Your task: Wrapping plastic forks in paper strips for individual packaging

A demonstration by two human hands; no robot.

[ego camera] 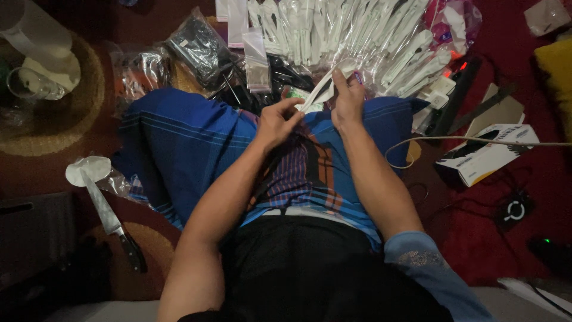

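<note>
I sit cross-legged in a blue striped cloth (179, 143). Both hands meet above my lap on one long white item in a clear plastic sleeve (325, 86). My left hand (277, 122) pinches its near end. My right hand (347, 98) grips it higher up, thumb on top. Just beyond my hands lies a fanned pile of several similar white items in clear sleeves (357, 33).
A kitchen knife (110, 217) lies on the floor at left beside a white lid (83, 170). Dark plastic packets (199, 48) sit at the back left. An open white box (485, 152) and cables lie on red cloth at right.
</note>
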